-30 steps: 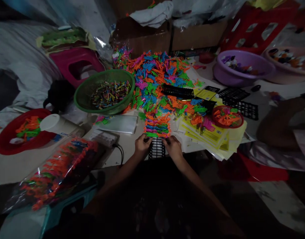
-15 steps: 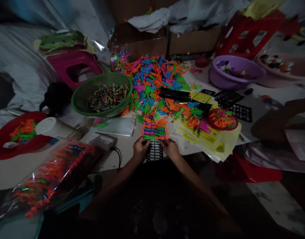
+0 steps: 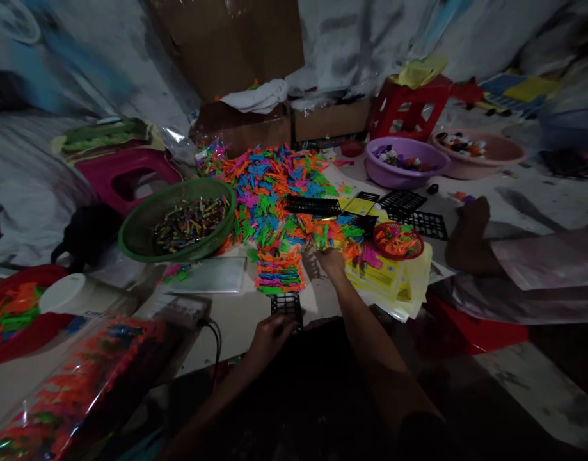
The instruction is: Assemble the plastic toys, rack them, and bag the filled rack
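A row of small orange, blue, pink and green plastic pieces [image 3: 279,270] lies on the table in front of me. From its near end, a black grid tray [image 3: 285,302] sticks out toward my body. My left hand [image 3: 270,336] is at the tray's near end, its fingers curled against the edge. Farther forward and to the right, my right hand [image 3: 331,259] reaches to the near edge of the big heap of plastic pieces [image 3: 269,186]. Its fingers are bent together, and what they hold, if anything, is too dark to make out.
Left stand a green basin [image 3: 130,246] of small coloured sticks and a clear bag [image 3: 77,390] of plastic pieces. To the right are a red basket [image 3: 421,246], yellow printed sheets [image 3: 409,285] and a purple basin [image 3: 370,168]. Another person's bare foot [image 3: 469,234] rests at the right.
My right hand has left the tray and moved forward and right to the heap. My left hand has slid back toward the tray's near end. The camera view has tilted up.
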Available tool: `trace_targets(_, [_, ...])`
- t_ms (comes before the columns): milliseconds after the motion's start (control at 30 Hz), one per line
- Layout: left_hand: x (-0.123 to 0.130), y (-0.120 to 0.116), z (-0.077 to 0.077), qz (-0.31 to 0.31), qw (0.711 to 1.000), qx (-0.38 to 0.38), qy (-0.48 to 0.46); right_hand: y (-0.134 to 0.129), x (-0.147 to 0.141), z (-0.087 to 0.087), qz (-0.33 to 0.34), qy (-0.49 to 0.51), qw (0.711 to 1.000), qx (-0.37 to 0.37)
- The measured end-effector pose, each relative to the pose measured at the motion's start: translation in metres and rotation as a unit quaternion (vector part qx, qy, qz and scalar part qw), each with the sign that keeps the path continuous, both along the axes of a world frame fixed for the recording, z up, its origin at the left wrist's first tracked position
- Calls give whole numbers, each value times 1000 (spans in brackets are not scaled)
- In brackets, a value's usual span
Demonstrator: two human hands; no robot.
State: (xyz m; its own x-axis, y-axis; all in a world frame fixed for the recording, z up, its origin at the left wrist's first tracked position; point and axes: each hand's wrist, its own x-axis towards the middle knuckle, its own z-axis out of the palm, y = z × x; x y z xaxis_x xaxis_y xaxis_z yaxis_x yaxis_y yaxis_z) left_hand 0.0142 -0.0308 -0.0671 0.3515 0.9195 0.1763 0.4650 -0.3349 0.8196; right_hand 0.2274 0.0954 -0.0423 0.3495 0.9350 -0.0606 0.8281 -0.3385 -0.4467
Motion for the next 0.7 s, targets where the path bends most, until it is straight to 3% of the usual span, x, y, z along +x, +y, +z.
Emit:
trace_targets(100, [0, -2, 7, 15, 997, -50, -58, -49, -3, 4, 35, 61, 997, 31])
trace_targets(133, [2, -1, 10, 16, 994, -65, -80, -69, -6, 7, 84, 130, 986, 62])
trace_targets(200, [8, 1, 16, 7, 989, -89, -117, -105, -12, 17, 225, 246, 938, 96])
trace_targets(267, [16, 2, 22, -7, 987, -102, -127, -130, -14, 29, 336, 295, 892, 73])
trace_targets(333, [23, 1, 28, -27, 986, -115, -118, -137, -7, 40, 408, 311, 858, 0])
trace_targets(433, [26, -3, 32, -51, 985, -120, -112, -113, 21, 45, 459, 340, 812, -123])
trace_targets(467, [24, -4, 33, -53, 985, -118, -111, -97, 31, 43, 440, 337, 821, -135])
trace_targets(500, [22, -6, 33, -50, 986, -118, -111, -79, 39, 39, 383, 320, 859, -112])
trace_targets(567, [16, -9, 32, -40, 985, -125, -114, -39, 48, 29, 194, 200, 960, -25])
trace_targets(600, [13, -9, 31, -32, 985, -128, -115, -20, 48, 23, 98, 110, 989, -5])
trace_targets(633, [9, -9, 31, -23, 985, -126, -116, -3, 45, 17, 35, 40, 999, -1])
trace_targets(700, [2, -9, 30, -3, 988, -106, -112, 21, 38, 8, -18, -28, 999, -8])
